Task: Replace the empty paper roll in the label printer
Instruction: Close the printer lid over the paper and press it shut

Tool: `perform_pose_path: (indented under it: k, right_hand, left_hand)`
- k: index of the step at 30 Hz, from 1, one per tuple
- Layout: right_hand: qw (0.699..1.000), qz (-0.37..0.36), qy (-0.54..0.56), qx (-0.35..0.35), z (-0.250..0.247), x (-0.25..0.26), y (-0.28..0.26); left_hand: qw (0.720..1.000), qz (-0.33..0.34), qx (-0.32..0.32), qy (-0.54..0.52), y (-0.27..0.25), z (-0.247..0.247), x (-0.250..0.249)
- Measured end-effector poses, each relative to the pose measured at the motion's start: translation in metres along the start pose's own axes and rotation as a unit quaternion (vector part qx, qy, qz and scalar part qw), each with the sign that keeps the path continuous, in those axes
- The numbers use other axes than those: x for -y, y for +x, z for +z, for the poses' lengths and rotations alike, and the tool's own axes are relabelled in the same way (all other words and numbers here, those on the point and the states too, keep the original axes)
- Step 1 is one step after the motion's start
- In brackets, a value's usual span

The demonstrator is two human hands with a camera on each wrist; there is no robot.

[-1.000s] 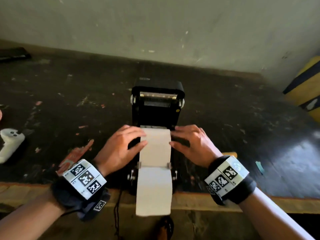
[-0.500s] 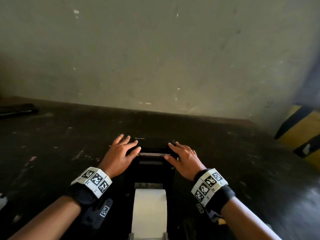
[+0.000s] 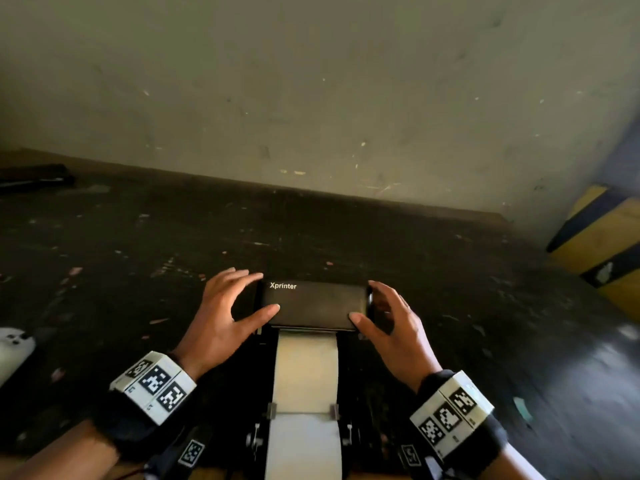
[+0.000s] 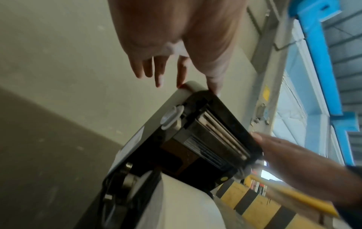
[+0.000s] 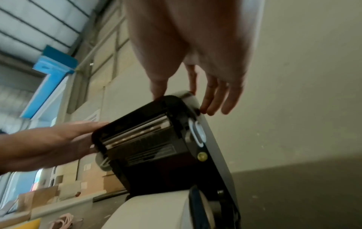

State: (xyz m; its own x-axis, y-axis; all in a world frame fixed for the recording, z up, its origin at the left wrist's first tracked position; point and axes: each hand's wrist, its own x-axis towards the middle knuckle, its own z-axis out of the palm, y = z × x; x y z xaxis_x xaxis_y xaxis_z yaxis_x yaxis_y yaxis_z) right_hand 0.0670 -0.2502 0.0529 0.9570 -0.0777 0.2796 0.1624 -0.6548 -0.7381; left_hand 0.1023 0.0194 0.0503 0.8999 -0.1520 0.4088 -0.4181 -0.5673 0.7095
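The black label printer (image 3: 311, 427) stands at the table's near edge. Its lid (image 3: 315, 303), marked Xprinter, is tilted partway down over the body. My left hand (image 3: 251, 292) pinches the lid's left corner between thumb and fingers, and my right hand (image 3: 365, 301) pinches the right corner. A white paper strip (image 3: 306, 368) runs out from under the lid toward me. The left wrist view shows the lid's underside with the print head (image 4: 215, 136) above the white paper roll (image 4: 186, 206). In the right wrist view my right hand (image 5: 181, 100) holds the lid above the roll (image 5: 152, 212).
On the dark scuffed table (image 3: 121, 254), a white controller (image 3: 14, 351) lies at the left edge and a flat black object (image 3: 31, 176) at the back left. A yellow and black striped block (image 3: 602, 244) stands to the right. The wall (image 3: 311, 98) rises just behind.
Both hands left the paper strip and rose to the upright lid's top. The lid has since swung down toward me, showing its top face. The head view tilted up.
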Motion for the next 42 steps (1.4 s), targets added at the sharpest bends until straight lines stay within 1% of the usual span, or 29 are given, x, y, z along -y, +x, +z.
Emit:
perform_pose_path:
  k: [3,6,8,10,13,15,20,24,29,32,36,42]
  right_hand:
    - [0.997,-0.011,-0.003,0.072,-0.004,-0.011,-0.021]
    - [0.989,-0.026,-0.023,0.142,-0.006,-0.021,-0.039]
    - [0.980,-0.029,-0.022,0.193,-0.004,-0.026,-0.051]
    - [0.972,-0.031,-0.034,0.232,-0.001,-0.028,-0.060]
    - [0.962,-0.030,-0.067,0.262,0.003,-0.031,-0.068]
    - [0.957,-0.023,-0.087,0.276,0.007,-0.036,-0.075]
    - [0.946,-0.005,-0.123,0.298,0.017,-0.040,-0.089]
    - [0.941,0.018,-0.119,0.316,0.025,-0.039,-0.091]
    - [0.937,0.037,-0.118,0.325,0.029,-0.036,-0.095]
    - [0.934,0.043,-0.121,0.332,0.029,-0.035,-0.100]
    - [0.939,0.043,-0.109,0.324,0.028,-0.033,-0.105]
    - [0.943,0.041,-0.102,0.315,0.031,-0.035,-0.108]
  left_hand:
    - [0.994,-0.046,0.088,-0.035,-0.022,-0.003,0.007]
    - [0.985,-0.059,0.158,-0.020,-0.046,-0.006,0.007]
    - [0.981,-0.067,0.179,0.017,-0.062,-0.004,0.005]
    - [0.981,-0.057,0.180,0.049,-0.077,0.001,0.006]
    - [0.980,-0.059,0.185,0.033,-0.092,0.008,0.010]
    - [0.977,-0.073,0.199,0.037,-0.100,0.013,0.015]
    - [0.963,-0.094,0.236,0.094,-0.114,0.028,0.017]
    - [0.965,-0.130,0.218,0.060,-0.123,0.035,0.013]
    - [0.966,-0.148,0.206,0.055,-0.129,0.037,0.009]
    - [0.966,-0.149,0.203,0.049,-0.134,0.040,0.009]
    - [0.967,-0.156,0.199,0.025,-0.135,0.043,0.005]
    - [0.971,-0.147,0.188,0.023,-0.136,0.047,0.008]
